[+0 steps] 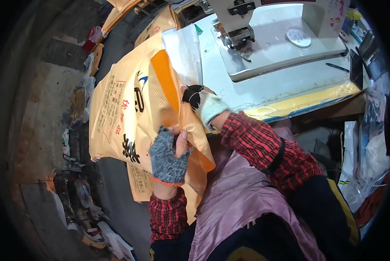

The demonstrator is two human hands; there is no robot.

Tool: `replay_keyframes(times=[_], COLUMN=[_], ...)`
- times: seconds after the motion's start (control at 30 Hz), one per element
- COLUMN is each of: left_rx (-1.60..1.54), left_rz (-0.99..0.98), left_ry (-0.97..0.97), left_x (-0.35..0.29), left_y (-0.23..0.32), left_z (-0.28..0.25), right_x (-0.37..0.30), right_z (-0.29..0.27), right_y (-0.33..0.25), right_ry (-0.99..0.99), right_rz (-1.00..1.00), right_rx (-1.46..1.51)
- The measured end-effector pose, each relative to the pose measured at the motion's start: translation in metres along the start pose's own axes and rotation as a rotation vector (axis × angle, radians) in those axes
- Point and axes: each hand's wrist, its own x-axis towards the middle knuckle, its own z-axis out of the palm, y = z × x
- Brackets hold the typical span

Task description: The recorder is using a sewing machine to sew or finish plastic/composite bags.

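A large tan woven sack point(125, 108) with dark printing and an orange side stripe hangs off the left end of the sewing table. My left hand point(169, 154), in a grey fingerless glove, pinches the sack's orange folded edge near its lower end. Higher up the same edge my right hand point(201, 102), in a black and white glove, grips the sack beside the table. Both forearms wear red plaid sleeves. A white inner liner point(182, 50) sticks out at the sack's top.
A white sewing machine point(273, 35) stands on the pale table point(286, 85), its needle head at the back. More tan sacks point(158, 24) are piled behind. Clutter and paper scraps point(108, 239) lie on the floor at left. Plastic bags point(369, 161) hang at right.
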Motion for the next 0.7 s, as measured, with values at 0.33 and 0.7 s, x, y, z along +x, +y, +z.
replay_keyframes(times=[0.33,0.7], left_rx=[0.267,0.336], left_rz=[0.415,0.664], left_ry=[-0.229,-0.181], left_x=[0.008,0.009], left_y=[-0.002,-0.002], left_z=[0.004,0.037], right_x=[0.005,0.001], right_z=[0.005,0.011], right_y=[0.023,0.046], right_ry=[-0.443,-0.304], right_rz=[-0.275,-0.333], right_rx=[-0.579,-0.322])
